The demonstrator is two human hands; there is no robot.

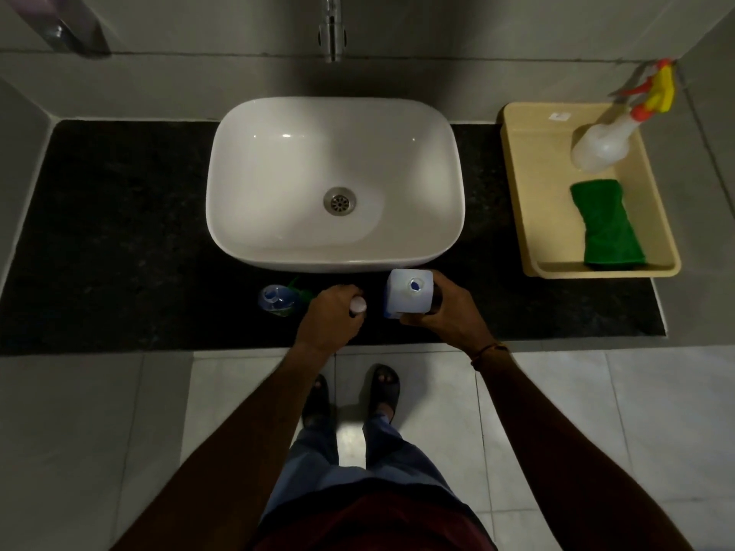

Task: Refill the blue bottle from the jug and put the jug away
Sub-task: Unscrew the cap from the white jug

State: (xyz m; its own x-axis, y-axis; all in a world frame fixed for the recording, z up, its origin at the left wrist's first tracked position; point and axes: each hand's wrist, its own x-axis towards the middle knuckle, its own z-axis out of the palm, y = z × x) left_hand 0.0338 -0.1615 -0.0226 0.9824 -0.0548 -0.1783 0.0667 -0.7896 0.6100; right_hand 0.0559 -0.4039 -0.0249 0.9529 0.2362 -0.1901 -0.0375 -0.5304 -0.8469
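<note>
A white jug (pixel 407 297) stands upright on the black counter (pixel 119 232) in front of the sink, its mouth uncovered with blue liquid visible inside. My right hand (pixel 445 312) wraps around the jug's right side. My left hand (pixel 332 316) holds a small white cap (pixel 358 305) just left of the jug. Further left stands the blue bottle (pixel 274 298), seen from above, with a green part beside its top.
A white basin (pixel 334 184) with a tap (pixel 332 29) above fills the counter's middle. A beige tray (pixel 529 192) at the right holds a spray bottle (pixel 608 141) and a green cloth (pixel 604 224). The counter's front edge runs just under my wrists.
</note>
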